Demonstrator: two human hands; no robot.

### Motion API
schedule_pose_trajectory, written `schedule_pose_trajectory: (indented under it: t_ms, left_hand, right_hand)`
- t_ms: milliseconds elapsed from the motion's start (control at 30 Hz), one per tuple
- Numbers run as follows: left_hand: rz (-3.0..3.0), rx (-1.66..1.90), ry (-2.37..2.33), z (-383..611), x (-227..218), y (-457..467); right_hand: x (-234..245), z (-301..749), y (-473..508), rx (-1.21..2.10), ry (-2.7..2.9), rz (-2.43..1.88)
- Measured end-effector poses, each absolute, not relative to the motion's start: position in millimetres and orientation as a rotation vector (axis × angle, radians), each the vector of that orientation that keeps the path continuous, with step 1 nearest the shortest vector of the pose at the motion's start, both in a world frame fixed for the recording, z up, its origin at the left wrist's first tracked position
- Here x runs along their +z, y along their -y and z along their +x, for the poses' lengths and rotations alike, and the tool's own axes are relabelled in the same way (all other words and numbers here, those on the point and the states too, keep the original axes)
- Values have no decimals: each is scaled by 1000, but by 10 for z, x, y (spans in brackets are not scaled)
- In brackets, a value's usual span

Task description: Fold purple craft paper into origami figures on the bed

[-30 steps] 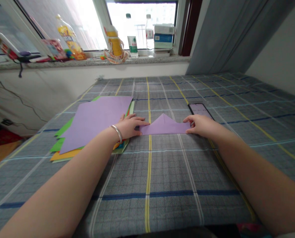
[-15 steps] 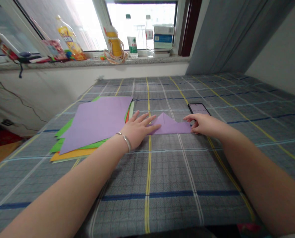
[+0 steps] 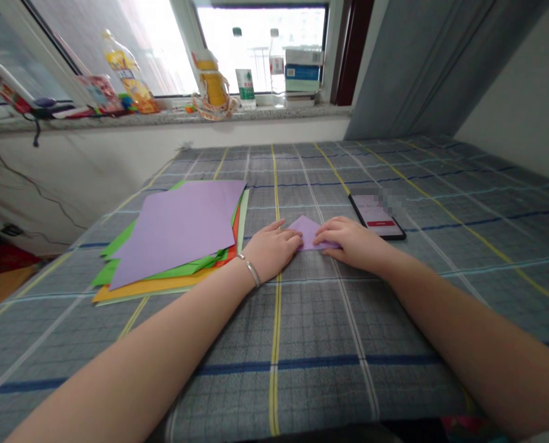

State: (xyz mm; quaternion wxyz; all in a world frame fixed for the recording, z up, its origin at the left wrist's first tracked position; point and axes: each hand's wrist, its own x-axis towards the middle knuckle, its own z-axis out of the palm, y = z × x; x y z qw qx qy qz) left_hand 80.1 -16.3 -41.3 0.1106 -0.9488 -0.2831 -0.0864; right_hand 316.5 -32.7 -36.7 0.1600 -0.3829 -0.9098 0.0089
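Note:
A small folded piece of purple paper [image 3: 309, 231] lies on the checked cloth [image 3: 302, 320], mostly covered by my hands so that only its pointed top shows. My left hand [image 3: 273, 249], with a silver bangle on the wrist, presses on its left side with fingers together. My right hand [image 3: 350, 241] presses on its right side, fingers bent down onto the paper. The two hands nearly touch over the fold.
A stack of coloured sheets [image 3: 173, 240], purple on top, lies to the left. A phone [image 3: 378, 215] with a lit screen lies right of my hands. Bottles [image 3: 244, 71] and boxes stand on the windowsill at the back. A grey curtain [image 3: 431, 67] hangs at the right.
The wide purple shape has been folded inward to a much smaller piece. Both hands moved toward the middle and now meet over it. The phone screen is lit.

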Motion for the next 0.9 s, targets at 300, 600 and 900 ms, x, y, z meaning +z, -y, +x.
schedule_pose_trajectory:
  t_ms: [300,600,900]
  left_hand:
    - [-2795,-352,755,800,-493,68]
    - [-2783,-388,804,865,-489,74]
    - [-2639,-445,735,870,-458,130]
  right_hand:
    - [-408,2980,360,-333,2662,-1090]
    - [-445,2910,347,-460,2630,-1066]
    - [-441,2891,353,-428,2525,-1062]
